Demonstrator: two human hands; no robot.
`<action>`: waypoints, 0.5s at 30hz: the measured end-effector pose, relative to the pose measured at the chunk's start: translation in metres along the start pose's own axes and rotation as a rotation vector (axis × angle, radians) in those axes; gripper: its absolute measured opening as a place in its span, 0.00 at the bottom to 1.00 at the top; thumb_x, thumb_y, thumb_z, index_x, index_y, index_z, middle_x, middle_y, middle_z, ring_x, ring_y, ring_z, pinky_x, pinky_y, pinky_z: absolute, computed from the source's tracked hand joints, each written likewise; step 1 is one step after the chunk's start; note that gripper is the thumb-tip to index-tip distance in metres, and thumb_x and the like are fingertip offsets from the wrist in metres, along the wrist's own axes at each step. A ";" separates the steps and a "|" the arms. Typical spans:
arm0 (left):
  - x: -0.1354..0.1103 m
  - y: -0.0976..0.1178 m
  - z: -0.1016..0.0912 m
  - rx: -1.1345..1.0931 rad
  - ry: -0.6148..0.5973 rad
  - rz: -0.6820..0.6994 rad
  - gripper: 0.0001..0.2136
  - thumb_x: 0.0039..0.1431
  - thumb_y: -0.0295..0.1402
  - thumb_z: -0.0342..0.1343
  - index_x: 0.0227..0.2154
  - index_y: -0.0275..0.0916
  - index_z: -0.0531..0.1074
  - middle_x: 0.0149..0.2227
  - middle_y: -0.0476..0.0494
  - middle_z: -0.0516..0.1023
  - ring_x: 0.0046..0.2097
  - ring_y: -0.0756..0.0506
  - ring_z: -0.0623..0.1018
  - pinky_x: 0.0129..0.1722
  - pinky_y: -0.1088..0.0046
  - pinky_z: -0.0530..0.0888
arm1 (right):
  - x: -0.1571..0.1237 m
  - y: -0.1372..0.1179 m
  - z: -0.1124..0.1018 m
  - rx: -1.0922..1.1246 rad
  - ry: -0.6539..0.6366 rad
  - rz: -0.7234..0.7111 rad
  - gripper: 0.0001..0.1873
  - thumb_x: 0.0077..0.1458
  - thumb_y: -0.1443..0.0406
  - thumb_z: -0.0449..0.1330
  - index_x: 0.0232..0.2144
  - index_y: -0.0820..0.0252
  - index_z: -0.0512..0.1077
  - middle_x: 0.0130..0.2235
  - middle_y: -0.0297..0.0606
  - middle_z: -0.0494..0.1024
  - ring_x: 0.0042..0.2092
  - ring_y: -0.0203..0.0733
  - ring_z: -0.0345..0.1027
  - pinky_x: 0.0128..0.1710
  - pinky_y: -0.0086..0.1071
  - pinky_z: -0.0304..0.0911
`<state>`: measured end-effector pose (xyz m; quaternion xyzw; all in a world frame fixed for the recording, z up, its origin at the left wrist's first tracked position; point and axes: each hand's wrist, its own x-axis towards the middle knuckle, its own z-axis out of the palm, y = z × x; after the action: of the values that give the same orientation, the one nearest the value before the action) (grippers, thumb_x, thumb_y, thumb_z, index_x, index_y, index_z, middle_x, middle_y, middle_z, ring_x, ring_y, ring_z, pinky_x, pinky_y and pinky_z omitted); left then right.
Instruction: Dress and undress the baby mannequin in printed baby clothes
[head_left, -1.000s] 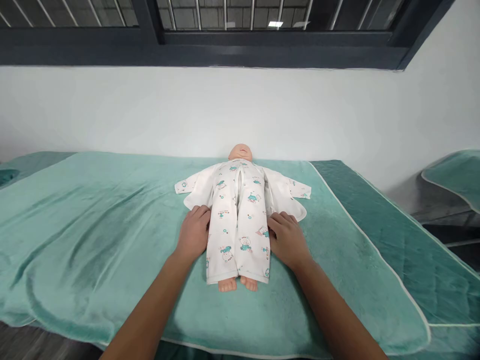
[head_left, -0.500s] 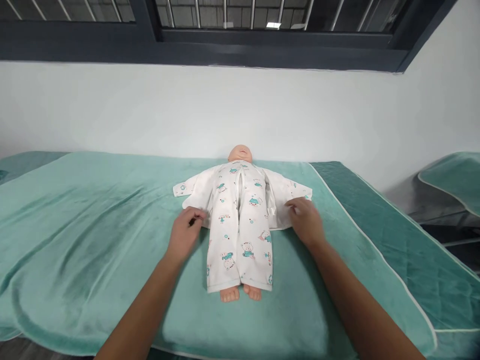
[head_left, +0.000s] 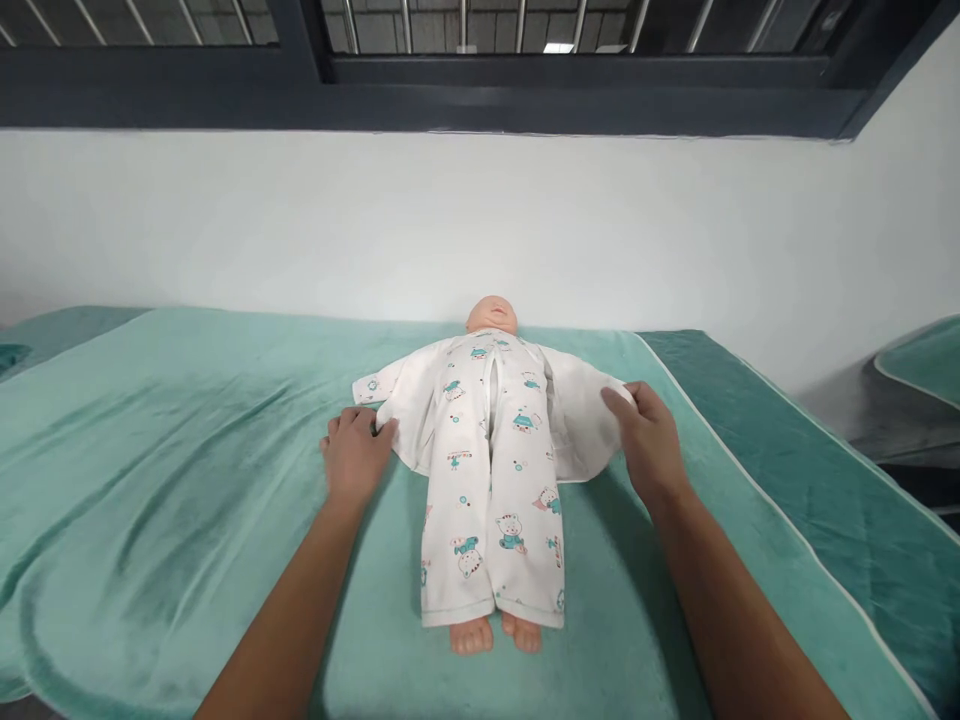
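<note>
A baby doll (head_left: pixel 492 316) lies on its back on a light green blanket (head_left: pixel 187 460), head toward the wall, bare feet toward me. It wears a white printed romper (head_left: pixel 491 480) with loose flaps spread at both sides. My left hand (head_left: pixel 352 455) rests on the blanket at the romper's left flap, fingers curled onto its edge. My right hand (head_left: pixel 649 435) lies on the right flap near the sleeve, fingers closed on the fabric.
A darker green quilted cover (head_left: pixel 810 500) shows along the right side under the blanket. A white wall (head_left: pixel 450 230) rises just behind the doll's head, with a dark window frame (head_left: pixel 480 95) above. Another green-covered surface (head_left: pixel 922 360) stands at far right.
Both hands moved from beside the doll's legs outward and up to the romper's side flaps. The view shifted so the doll sits lower in the frame.
</note>
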<state>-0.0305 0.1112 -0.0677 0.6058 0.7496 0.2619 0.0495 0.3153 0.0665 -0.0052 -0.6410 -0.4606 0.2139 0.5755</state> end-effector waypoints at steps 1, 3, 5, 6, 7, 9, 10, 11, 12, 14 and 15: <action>-0.001 -0.001 -0.001 -0.072 -0.014 0.013 0.13 0.61 0.44 0.50 0.33 0.40 0.71 0.46 0.37 0.76 0.52 0.33 0.71 0.50 0.55 0.67 | -0.004 -0.013 0.009 0.069 -0.027 -0.060 0.15 0.54 0.52 0.60 0.28 0.56 0.65 0.31 0.31 0.74 0.33 0.39 0.65 0.34 0.32 0.61; -0.004 -0.004 -0.003 -0.278 -0.051 0.019 0.13 0.61 0.45 0.50 0.32 0.41 0.70 0.36 0.44 0.75 0.41 0.40 0.72 0.42 0.63 0.67 | -0.018 -0.037 0.028 0.096 -0.140 -0.216 0.11 0.57 0.56 0.59 0.30 0.55 0.66 0.41 0.34 0.78 0.42 0.42 0.70 0.42 0.35 0.64; -0.007 -0.005 -0.004 -0.528 -0.088 0.012 0.13 0.60 0.46 0.52 0.31 0.41 0.68 0.29 0.50 0.70 0.33 0.46 0.69 0.36 0.70 0.65 | -0.035 -0.053 0.045 -0.015 -0.323 -0.388 0.07 0.59 0.61 0.58 0.30 0.55 0.65 0.46 0.37 0.78 0.50 0.46 0.70 0.50 0.39 0.63; -0.008 -0.004 -0.005 -0.650 -0.097 0.011 0.14 0.60 0.47 0.54 0.30 0.41 0.67 0.28 0.52 0.68 0.32 0.47 0.67 0.34 0.71 0.64 | -0.043 -0.057 0.051 -0.099 -0.398 -0.470 0.08 0.60 0.64 0.57 0.28 0.55 0.64 0.48 0.39 0.77 0.52 0.47 0.69 0.51 0.41 0.62; -0.010 -0.001 -0.007 -0.765 -0.096 0.012 0.14 0.59 0.47 0.55 0.30 0.40 0.66 0.28 0.52 0.67 0.32 0.48 0.66 0.33 0.72 0.63 | -0.051 -0.059 0.054 -0.183 -0.450 -0.544 0.09 0.60 0.67 0.55 0.27 0.55 0.62 0.48 0.40 0.77 0.53 0.48 0.67 0.52 0.42 0.62; -0.014 0.011 -0.013 -0.954 -0.087 0.023 0.14 0.58 0.46 0.58 0.30 0.40 0.66 0.29 0.52 0.68 0.33 0.49 0.67 0.34 0.73 0.64 | -0.062 -0.057 0.056 -0.310 -0.480 -0.638 0.10 0.60 0.70 0.54 0.28 0.55 0.60 0.48 0.42 0.75 0.53 0.49 0.66 0.50 0.42 0.62; -0.017 0.020 -0.018 -1.021 -0.087 0.033 0.14 0.59 0.45 0.58 0.30 0.40 0.67 0.30 0.51 0.69 0.34 0.49 0.68 0.35 0.74 0.65 | -0.066 -0.055 0.054 -0.346 -0.471 -0.656 0.09 0.61 0.70 0.54 0.29 0.55 0.60 0.47 0.43 0.74 0.52 0.49 0.66 0.49 0.41 0.63; -0.020 0.032 -0.024 -1.062 -0.089 0.050 0.13 0.60 0.44 0.58 0.31 0.40 0.67 0.31 0.51 0.70 0.34 0.49 0.69 0.35 0.74 0.66 | -0.068 -0.054 0.051 -0.369 -0.464 -0.655 0.07 0.61 0.70 0.54 0.31 0.55 0.62 0.46 0.42 0.74 0.50 0.48 0.66 0.47 0.40 0.63; -0.025 0.045 -0.030 -1.076 -0.094 0.080 0.12 0.62 0.44 0.57 0.31 0.40 0.67 0.31 0.51 0.71 0.35 0.49 0.70 0.35 0.74 0.67 | -0.069 -0.053 0.047 -0.386 -0.469 -0.641 0.06 0.62 0.70 0.54 0.33 0.55 0.62 0.45 0.42 0.73 0.48 0.47 0.67 0.45 0.39 0.64; -0.037 0.072 -0.041 -1.023 -0.087 0.180 0.11 0.65 0.43 0.54 0.33 0.41 0.68 0.32 0.50 0.74 0.36 0.48 0.74 0.37 0.73 0.70 | -0.067 -0.054 0.038 -0.422 -0.528 -0.596 0.05 0.62 0.69 0.54 0.32 0.55 0.63 0.40 0.39 0.73 0.42 0.43 0.68 0.40 0.36 0.63; -0.043 0.084 -0.044 -0.951 -0.079 0.256 0.10 0.66 0.42 0.52 0.34 0.41 0.70 0.36 0.48 0.77 0.39 0.47 0.76 0.40 0.71 0.72 | -0.065 -0.056 0.034 -0.442 -0.576 -0.573 0.06 0.62 0.68 0.54 0.31 0.55 0.63 0.38 0.37 0.72 0.39 0.42 0.67 0.38 0.35 0.62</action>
<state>0.0376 0.0672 -0.0019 0.6129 0.4639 0.5559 0.3164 0.2374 0.0258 0.0219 -0.5095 -0.7949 0.1123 0.3097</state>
